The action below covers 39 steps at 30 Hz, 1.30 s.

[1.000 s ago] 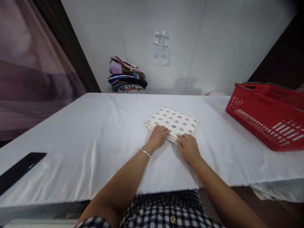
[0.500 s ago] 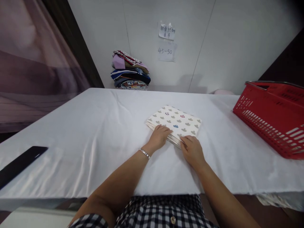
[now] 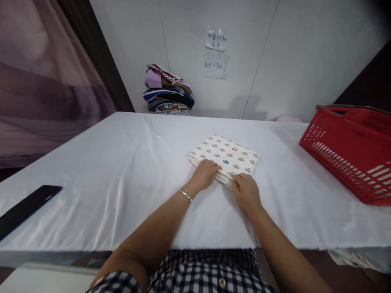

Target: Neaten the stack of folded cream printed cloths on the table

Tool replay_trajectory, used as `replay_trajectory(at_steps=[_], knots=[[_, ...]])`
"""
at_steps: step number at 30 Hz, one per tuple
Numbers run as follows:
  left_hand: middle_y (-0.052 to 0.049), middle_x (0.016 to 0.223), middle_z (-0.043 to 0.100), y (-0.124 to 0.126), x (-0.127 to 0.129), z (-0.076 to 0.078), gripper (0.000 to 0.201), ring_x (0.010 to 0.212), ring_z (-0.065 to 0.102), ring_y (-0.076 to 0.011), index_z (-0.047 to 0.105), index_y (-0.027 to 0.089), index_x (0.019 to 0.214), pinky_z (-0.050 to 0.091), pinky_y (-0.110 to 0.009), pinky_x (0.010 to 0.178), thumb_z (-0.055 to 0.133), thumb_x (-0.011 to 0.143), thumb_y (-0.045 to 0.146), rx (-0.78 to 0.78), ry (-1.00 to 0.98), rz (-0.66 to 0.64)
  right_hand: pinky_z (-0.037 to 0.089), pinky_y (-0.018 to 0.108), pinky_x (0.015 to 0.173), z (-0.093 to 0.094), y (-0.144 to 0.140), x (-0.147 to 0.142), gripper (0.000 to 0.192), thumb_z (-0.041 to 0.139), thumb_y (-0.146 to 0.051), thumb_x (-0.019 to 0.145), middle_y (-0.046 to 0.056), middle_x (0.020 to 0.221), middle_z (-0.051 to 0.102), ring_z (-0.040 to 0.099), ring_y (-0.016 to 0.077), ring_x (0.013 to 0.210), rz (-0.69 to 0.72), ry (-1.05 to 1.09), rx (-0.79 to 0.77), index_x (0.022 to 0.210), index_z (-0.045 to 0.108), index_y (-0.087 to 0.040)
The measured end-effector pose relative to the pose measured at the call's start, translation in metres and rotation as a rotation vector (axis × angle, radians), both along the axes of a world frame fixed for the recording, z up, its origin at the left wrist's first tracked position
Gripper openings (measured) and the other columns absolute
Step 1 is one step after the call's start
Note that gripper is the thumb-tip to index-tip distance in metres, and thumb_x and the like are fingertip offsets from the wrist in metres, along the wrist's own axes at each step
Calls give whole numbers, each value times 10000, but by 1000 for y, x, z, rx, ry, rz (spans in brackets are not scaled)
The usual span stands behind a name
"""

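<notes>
The cloth (image 3: 220, 151) was cream, patterned in grey-beige with small touches of blue and red. The counter cover (image 3: 91, 162) was white, the basket (image 3: 342, 146) red, the shirt (image 3: 207, 276) black-and-white check, the bracelet (image 3: 185, 195) silver, the curtain (image 3: 45, 81) pinkish mauve.

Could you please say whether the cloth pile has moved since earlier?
No, neither way: the cloth pile sits left of and below the 45-50 paper, as before.

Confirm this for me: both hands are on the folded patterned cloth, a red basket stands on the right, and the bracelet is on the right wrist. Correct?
Not quite: the head view shows the bracelet on the left wrist. The left hand and right hand are on the folded patterned cloth, and a red basket stands on the right.
</notes>
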<state>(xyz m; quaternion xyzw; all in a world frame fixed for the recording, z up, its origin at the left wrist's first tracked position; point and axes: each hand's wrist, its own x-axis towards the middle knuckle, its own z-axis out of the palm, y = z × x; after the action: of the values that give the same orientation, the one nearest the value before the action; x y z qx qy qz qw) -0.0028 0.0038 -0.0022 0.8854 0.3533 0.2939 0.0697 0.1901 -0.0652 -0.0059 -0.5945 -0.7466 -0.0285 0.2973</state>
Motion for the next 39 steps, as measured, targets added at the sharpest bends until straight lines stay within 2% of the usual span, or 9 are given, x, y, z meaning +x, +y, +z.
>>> replay_trajectory(at_steps=[10, 24, 32, 39], knots=[[-33, 939, 621, 3, 4, 0, 203, 918, 520, -176, 635, 211, 987, 377, -352, 910, 493, 860, 142, 12, 41, 48, 343, 304, 718, -3, -1, 0, 179, 431, -196, 855, 49, 819, 568, 480, 180, 794, 23, -10, 30, 883, 606, -173], [-43, 960, 622, -2, 1, 5, 224, 948, 529, -174, 626, 209, 1008, 378, -351, 909, 441, 892, 155, -26, 74, 38, 360, 319, 744, -6, -4, 1, 188, 459, -198, 848, 58, 880, 587, 487, 188, 821, 58, -68, 55, 940, 621, -172], [-36, 974, 612, -3, -4, 1, 237, 956, 524, -173, 602, 213, 1058, 383, -347, 898, 498, 853, 155, -14, -14, -14, 371, 336, 774, -10, -4, 4, 232, 487, -222, 817, 68, 955, 584, 484, 201, 868, 85, -74, 72, 1004, 613, -171], [-28, 957, 611, -3, -4, -1, 241, 941, 527, -165, 618, 224, 1029, 382, -347, 901, 509, 832, 138, -32, -53, -26, 390, 338, 758, -9, -3, 6, 235, 476, -194, 816, 65, 918, 589, 502, 198, 843, 99, -47, 69, 993, 630, -178]])
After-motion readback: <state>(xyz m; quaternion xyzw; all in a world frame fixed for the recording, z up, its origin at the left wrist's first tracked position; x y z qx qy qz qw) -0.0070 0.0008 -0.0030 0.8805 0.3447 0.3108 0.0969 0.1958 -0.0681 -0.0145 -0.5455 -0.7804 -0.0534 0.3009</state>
